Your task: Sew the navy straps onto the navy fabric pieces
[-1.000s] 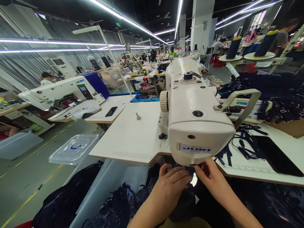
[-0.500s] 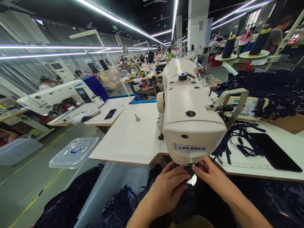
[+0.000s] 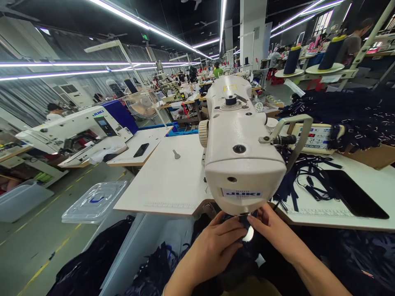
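Observation:
A cream sewing machine [image 3: 240, 152] stands on the white table [image 3: 173, 181] in front of me. Under its head lies dark navy fabric [image 3: 243, 263], which spreads down over my lap. My left hand [image 3: 216, 246] rests on the fabric just left of the needle area, fingers curled and pressing it. My right hand [image 3: 271, 232] pinches the fabric just right of the needle area, fingertips close to the left hand's. The needle itself is hidden by the machine head.
Loose navy straps [image 3: 308, 176] and a black phone [image 3: 353, 195] lie on the table to the right, beside a control panel [image 3: 314, 137]. A heap of navy pieces [image 3: 348, 113] sits behind. A clear plastic bin lid [image 3: 95, 197] and another sewing machine [image 3: 70, 129] are left. Other people work in the distance.
The view has shifted slightly, so the machine sits a little further left. Both hands stay at the fabric under the machine head, fingertips drawn a bit closer together.

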Available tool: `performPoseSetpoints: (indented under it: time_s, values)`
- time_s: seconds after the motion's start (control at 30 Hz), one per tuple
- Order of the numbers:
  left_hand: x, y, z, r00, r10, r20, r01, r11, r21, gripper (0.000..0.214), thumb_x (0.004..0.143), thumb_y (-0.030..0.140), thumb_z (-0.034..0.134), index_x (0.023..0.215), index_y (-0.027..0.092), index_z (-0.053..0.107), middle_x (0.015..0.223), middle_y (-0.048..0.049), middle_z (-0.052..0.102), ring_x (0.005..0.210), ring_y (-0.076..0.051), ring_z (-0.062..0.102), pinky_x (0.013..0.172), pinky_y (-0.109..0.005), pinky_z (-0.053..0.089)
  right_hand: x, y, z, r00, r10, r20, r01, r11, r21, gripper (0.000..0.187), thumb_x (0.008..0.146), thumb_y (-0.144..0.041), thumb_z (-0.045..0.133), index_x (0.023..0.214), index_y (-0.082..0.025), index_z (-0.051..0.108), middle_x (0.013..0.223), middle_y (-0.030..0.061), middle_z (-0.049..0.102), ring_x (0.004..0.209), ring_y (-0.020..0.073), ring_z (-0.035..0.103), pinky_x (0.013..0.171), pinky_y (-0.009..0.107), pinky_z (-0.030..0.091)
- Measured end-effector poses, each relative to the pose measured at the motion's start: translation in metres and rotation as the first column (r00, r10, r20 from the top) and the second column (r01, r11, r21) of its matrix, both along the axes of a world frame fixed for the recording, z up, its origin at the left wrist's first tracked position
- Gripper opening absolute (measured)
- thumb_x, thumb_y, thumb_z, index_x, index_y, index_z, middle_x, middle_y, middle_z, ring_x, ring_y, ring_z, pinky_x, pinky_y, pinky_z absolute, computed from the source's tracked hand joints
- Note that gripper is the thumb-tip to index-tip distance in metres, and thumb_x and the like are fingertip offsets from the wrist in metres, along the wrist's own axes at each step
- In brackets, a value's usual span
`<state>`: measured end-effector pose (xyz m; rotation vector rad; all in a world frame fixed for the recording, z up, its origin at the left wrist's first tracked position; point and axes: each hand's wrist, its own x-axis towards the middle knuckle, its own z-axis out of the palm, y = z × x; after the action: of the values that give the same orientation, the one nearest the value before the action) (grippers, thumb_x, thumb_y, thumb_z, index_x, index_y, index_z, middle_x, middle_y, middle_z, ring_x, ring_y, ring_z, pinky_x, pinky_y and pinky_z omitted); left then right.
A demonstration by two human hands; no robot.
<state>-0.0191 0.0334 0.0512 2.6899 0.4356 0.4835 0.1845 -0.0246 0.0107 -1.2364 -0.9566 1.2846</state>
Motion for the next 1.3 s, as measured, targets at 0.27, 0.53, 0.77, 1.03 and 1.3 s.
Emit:
performPoseSetpoints:
  time_s: [0.27, 0.53, 0.77, 1.03, 1.3]
  values:
    - [-0.001, 0.004, 0.003, 0.994, -0.079, -0.075, 0.090, 0.983, 0.162, 0.031, 0.101, 0.017, 0.044, 0.129, 0.020, 0.054, 0.124, -0.0032, 0.064, 0.130, -0.016, 0.049, 0.118, -0.038, 0.027, 0.001, -0.002, 0.007, 1.000, -0.001, 0.029, 0.001, 1.000, -0.007, 0.049, 0.085, -0.053, 0.064, 0.124, -0.026, 0.052, 0.118, 0.0097, 0.063, 0.128, 0.0293, 0.047, 0.104, 0.042, 0.042]
    - [0.006, -0.014, -0.006, 0.995, 0.092, 0.024, -0.095, 0.974, 0.207, 0.026, 0.099, 0.024, 0.052, 0.125, 0.021, 0.056, 0.117, -0.0024, 0.068, 0.121, -0.016, 0.056, 0.109, -0.035, 0.033, 0.011, 0.012, -0.001, 0.947, -0.053, 0.316, 0.050, 0.999, 0.019, 0.031, 0.087, -0.045, 0.058, 0.107, -0.022, 0.056, 0.093, 0.0035, 0.062, 0.087, 0.0216, 0.059, 0.086, 0.035, 0.049]
    - [0.007, -0.022, -0.017, 0.986, 0.156, 0.062, -0.166, 0.965, 0.202, 0.029, 0.103, 0.027, 0.043, 0.129, 0.021, 0.054, 0.120, -0.0054, 0.067, 0.120, -0.016, 0.057, 0.104, -0.034, 0.036, 0.002, 0.010, -0.002, 0.973, -0.065, 0.223, 0.061, 0.998, 0.022, 0.042, 0.089, -0.041, 0.056, 0.126, -0.023, 0.050, 0.107, 0.0047, 0.066, 0.105, 0.0232, 0.061, 0.095, 0.033, 0.047]
    - [0.008, -0.022, -0.022, 0.983, 0.179, 0.044, -0.184, 0.943, 0.278, 0.029, 0.100, 0.029, 0.050, 0.127, 0.021, 0.055, 0.119, -0.0052, 0.067, 0.119, -0.018, 0.058, 0.101, -0.037, 0.034, -0.006, 0.007, 0.000, 0.964, -0.126, 0.236, 0.124, 0.992, 0.020, 0.035, 0.086, -0.046, 0.057, 0.111, -0.020, 0.056, 0.100, 0.0063, 0.067, 0.098, 0.0248, 0.064, 0.087, 0.033, 0.052]
    - [0.010, -0.025, -0.018, 0.973, 0.223, 0.068, -0.232, 0.911, 0.340, 0.028, 0.099, 0.033, 0.052, 0.125, 0.022, 0.057, 0.115, -0.0010, 0.068, 0.116, -0.017, 0.057, 0.094, -0.035, 0.033, 0.009, 0.016, 0.006, 0.903, -0.109, 0.416, 0.103, 0.994, 0.036, 0.037, 0.083, -0.045, 0.054, 0.108, -0.019, 0.061, 0.098, 0.0075, 0.070, 0.098, 0.0266, 0.064, 0.086, 0.036, 0.052]
